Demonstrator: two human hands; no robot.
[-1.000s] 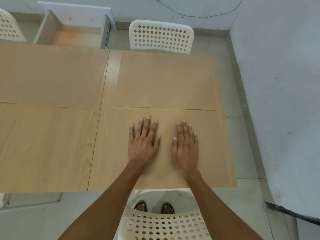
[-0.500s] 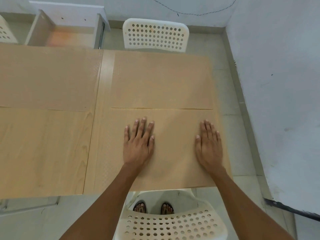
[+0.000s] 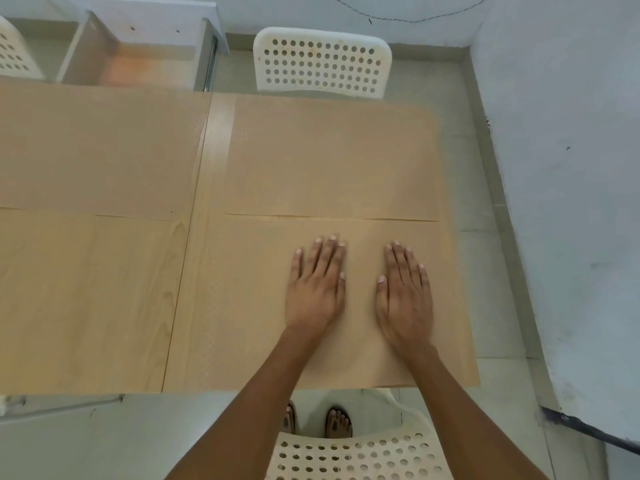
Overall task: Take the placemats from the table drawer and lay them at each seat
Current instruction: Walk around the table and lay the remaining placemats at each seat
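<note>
Left hand [image 3: 317,292] and right hand [image 3: 405,296] press the near-right placemat [image 3: 242,306] flat, fingers together; next, probably the bare near-left seat.

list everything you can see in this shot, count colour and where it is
placemats: 3, tan; near right under both hands, far right, far left
table: 1, light wood grain; bare at near left seat
drawer: 1, grey-white, open; beyond far table edge, left of centre
chairs: 3, white perforated; far side, near side at bottom, a third cut off at top left
wall: blue-grey; right side
wire: 1, dark; on far wall, top
floor: grey tiles
feet: 2, in sandals; under table by near chair
left hand: flat, palm down on near right placemat
right hand: flat beside it, same placemat
</note>
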